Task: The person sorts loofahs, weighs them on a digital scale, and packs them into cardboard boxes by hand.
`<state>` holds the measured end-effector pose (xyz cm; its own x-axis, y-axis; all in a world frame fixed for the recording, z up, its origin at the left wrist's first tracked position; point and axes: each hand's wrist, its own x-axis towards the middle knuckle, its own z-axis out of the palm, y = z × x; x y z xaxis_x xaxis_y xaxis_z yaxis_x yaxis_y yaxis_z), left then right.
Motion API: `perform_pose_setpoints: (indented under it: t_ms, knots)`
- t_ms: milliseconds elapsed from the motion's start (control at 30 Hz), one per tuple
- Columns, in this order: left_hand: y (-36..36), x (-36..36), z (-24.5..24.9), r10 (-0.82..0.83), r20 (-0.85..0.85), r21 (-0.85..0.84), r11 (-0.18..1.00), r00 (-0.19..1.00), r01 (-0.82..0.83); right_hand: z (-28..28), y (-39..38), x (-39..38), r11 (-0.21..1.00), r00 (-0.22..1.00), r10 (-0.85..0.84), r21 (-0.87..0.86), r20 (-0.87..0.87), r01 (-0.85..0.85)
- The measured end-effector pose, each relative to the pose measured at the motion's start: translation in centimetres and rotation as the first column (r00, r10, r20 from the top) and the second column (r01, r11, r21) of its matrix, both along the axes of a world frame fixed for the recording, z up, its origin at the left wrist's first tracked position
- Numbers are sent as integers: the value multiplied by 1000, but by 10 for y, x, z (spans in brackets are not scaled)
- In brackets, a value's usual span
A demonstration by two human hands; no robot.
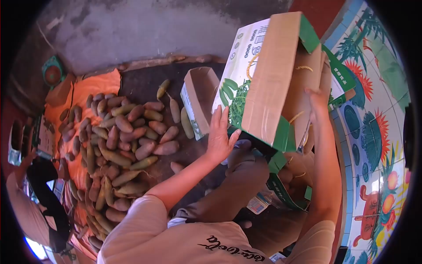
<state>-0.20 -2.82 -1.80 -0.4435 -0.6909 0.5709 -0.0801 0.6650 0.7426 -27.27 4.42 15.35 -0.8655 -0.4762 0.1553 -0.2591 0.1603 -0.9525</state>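
Observation:
A cardboard carton (267, 94) printed white and green, with yellow rope handles, is tilted up in front of me, its flaps spread. My left hand (221, 137) supports its lower left side, fingers stretched along the printed face and thumb apart near the bottom edge. On the other side, my right hand (318, 103) has its fingers around the edge of a brown inner panel; part of its grip is hidden. A smaller open box (201, 79) stands on the floor just beyond my left hand. Below the carton, another open green box (285, 193) has reddish-brown roots in it.
Many long reddish and greenish root vegetables (127, 145) lie heaped on an orange sheet (103, 86) at left. Another person's arm (28, 211) is at far left, near a box (46, 134). A green scale-like device (53, 72) stands behind; a tiled wall (369, 167) rises at right.

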Motion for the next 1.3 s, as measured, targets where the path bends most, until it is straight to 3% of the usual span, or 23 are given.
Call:
perform_pose_setpoints:
  t_ms: [167,233,333,467,600,667,767,900,1000,1033,1233,1300]
  knots:
    - [-39,-61,-8,-77,-54,89,993,996,81,7,-64,-62,989,986,-2,146,-167,26]
    - [-56,-79,-15,-141,-67,112,983,988,148,-17,-91,-100,970,974,33,242,-224,23]
    - [-70,-93,-23,-192,-57,154,968,980,198,-43,-113,-105,912,911,20,381,-413,153]
    - [-74,-101,-34,-208,-5,178,962,978,206,-51,-118,-92,927,915,49,360,-401,108]
    - [-81,-107,-38,-230,-3,264,939,973,222,-43,-120,-82,904,888,182,427,-423,18]
    - [-88,-115,-44,-276,-43,302,912,960,276,-44,-114,-68,843,856,224,533,-466,70]
    - [-88,-114,-32,-300,53,343,901,953,265,-51,-102,-69,717,889,268,693,-372,73]
    - [-83,-103,-2,-365,-90,527,772,926,356,-73,-85,-90,760,931,246,650,-269,-13]
    - [-90,-109,-7,-213,-110,324,916,971,237,-78,-76,-81,877,940,95,474,-329,77]
    - [-89,-110,-2,-175,-140,262,943,975,207,-76,-75,-80,885,937,117,463,-330,52]
    - [-98,-111,21,-112,-218,211,964,969,159,-60,-63,-53,919,898,174,394,-405,0]
    - [-108,-114,25,-104,-115,68,991,988,113,-57,-54,-43,941,899,181,337,-399,-40]
